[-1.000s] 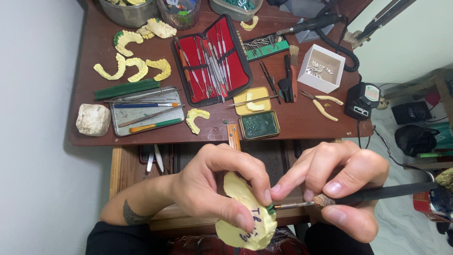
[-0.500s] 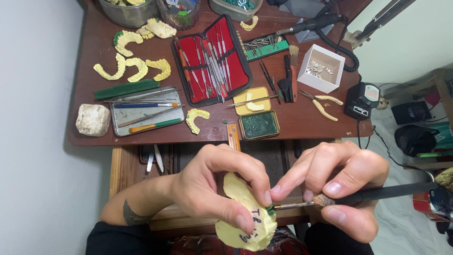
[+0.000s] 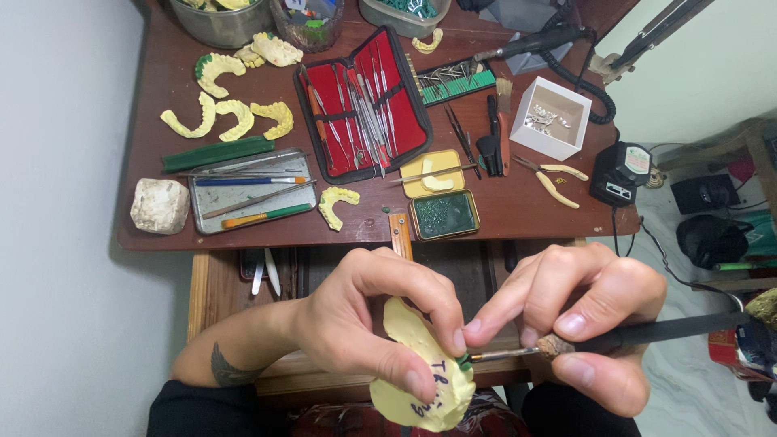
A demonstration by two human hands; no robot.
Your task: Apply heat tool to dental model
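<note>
The left hand [image 3: 364, 324] is closed around a pale yellow dental cast [image 3: 421, 364], held below the table [image 3: 518, 210] edge. The right hand [image 3: 583, 316], just beside it, pinches a dark-handled tool [image 3: 647, 332] lying roughly level, its long axis pointing leftward, tip touching the cast's right edge.

- The left hand [image 3: 364, 324] grips a pale yellow plaster cast [image 3: 421, 372] of teeth, fingers curled over its top and thumb pressed on its front, which bears dark handwriting.
- The right hand [image 3: 583, 316] pinches a thin black-handled tool [image 3: 615, 336] like a pen; its metal tip touches a small green spot on the cast's edge.
- Behind the hands stands a brown wooden table [image 3: 502, 202].
- On it lie an open red case of metal instruments [image 3: 360, 101], a metal tray [image 3: 247, 190] with tools, several yellow tooth casts [image 3: 222, 117], a white box [image 3: 550, 117], yellow-handled pliers [image 3: 554, 178] and a green tin [image 3: 443, 214].
</note>
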